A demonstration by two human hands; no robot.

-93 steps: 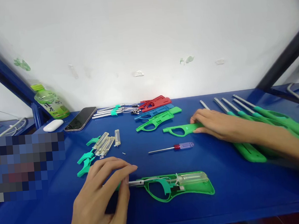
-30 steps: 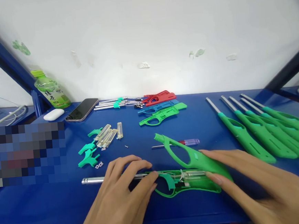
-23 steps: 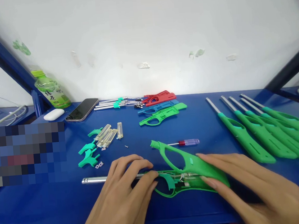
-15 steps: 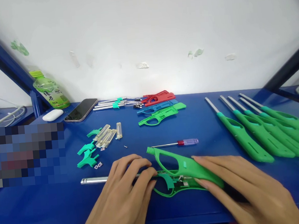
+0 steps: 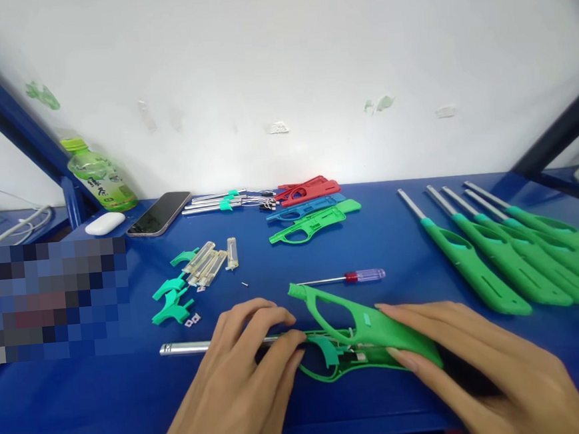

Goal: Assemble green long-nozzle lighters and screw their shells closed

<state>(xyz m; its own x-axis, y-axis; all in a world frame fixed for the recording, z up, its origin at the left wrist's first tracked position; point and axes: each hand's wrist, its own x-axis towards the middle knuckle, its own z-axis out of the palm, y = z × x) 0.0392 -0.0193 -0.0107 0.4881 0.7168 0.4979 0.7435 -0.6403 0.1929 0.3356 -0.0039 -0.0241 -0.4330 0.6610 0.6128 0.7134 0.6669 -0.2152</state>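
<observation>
In front of me lies a half-built long-nosed lighter: an open green casing half [image 5: 327, 377] with a teal trigger [image 5: 329, 351] and small inner parts, and a metal tube [image 5: 184, 348] pointing left. My left hand [image 5: 252, 374] is closed around the tube where it meets the casing. In my right hand [image 5: 470, 350] is the other green casing half [image 5: 378, 327], gripped between thumb and fingers at its wide end. This half sits tilted above the open one, its narrow end angled up and away. A screwdriver [image 5: 364, 275] lies just behind it.
Several finished green lighters [image 5: 474, 266] lie at right. Behind are red casings [image 5: 312, 190], blue and green casings, and tube assemblies [image 5: 218, 201]. Left are clear fuel tanks [image 5: 205, 264], teal triggers [image 5: 171, 310], a phone [image 5: 159, 212], a white case [image 5: 105, 223] and a bottle [image 5: 100, 175].
The upper green casing half has shifted slightly right along the lower one, with my right hand moving along. My left hand keeps its hold on the tube.
</observation>
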